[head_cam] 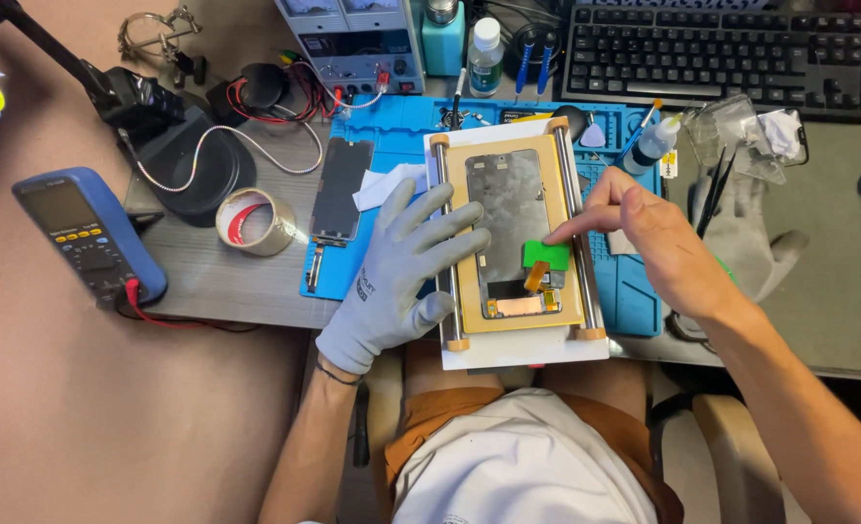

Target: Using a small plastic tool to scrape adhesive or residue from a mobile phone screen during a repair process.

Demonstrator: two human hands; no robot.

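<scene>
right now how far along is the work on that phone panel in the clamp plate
Done: the phone panel lies face down in the tan fixture plate, and another dark panel sits aside on the blue mat. In hand: the gloved left hand steadies the plate; the bare right hand presses a green pick at the panel's edge. Left: the orange flex is still attached.

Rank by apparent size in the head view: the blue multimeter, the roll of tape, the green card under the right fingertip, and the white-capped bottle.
1. Blue multimeter, clearly largest.
2. Roll of tape.
3. White-capped bottle, seen mostly from above, so its rank is unsure.
4. Green card, partly covered, looks smallest.
</scene>
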